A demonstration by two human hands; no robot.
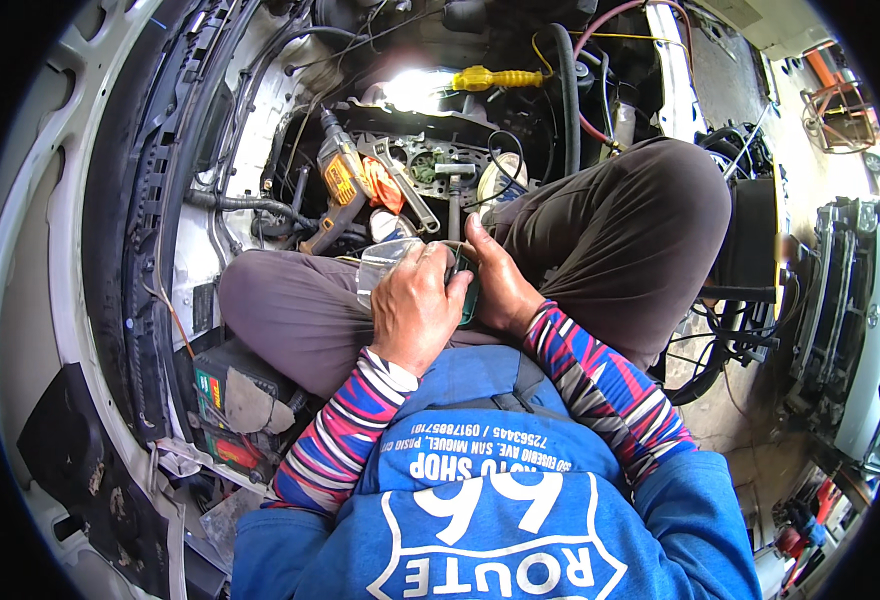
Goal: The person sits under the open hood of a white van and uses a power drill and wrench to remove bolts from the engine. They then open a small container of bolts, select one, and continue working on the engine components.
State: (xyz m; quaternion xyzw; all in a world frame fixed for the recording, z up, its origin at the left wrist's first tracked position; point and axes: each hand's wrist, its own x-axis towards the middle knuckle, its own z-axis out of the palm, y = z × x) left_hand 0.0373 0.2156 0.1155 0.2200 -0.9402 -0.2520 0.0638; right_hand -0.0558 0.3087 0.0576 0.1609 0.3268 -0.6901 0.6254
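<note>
Both hands meet over my lap. My left hand (pixel 415 308) is closed, back of the hand upward, with a clear plastic packet (pixel 378 268) sticking out past its fingers. My right hand (pixel 505 285) is curled beside it, thumb raised, around a small dark green object (pixel 471 302) whose kind I cannot make out. The left fingertips touch that object, and my hands hide most of it. Beyond them an adjustable wrench (pixel 407 187), a yellow power drill (pixel 340 175), an orange cloth (pixel 384 186) and a hammer-like tool (pixel 454 190) lie over the engine.
I sit cross-legged in a vehicle's engine bay. A yellow-handled work light (pixel 500 79) shines at the far side, near a thick black hose (pixel 569 100). A car battery (pixel 235 405) stands at the left. Loose wires (pixel 725 340) hang at the right.
</note>
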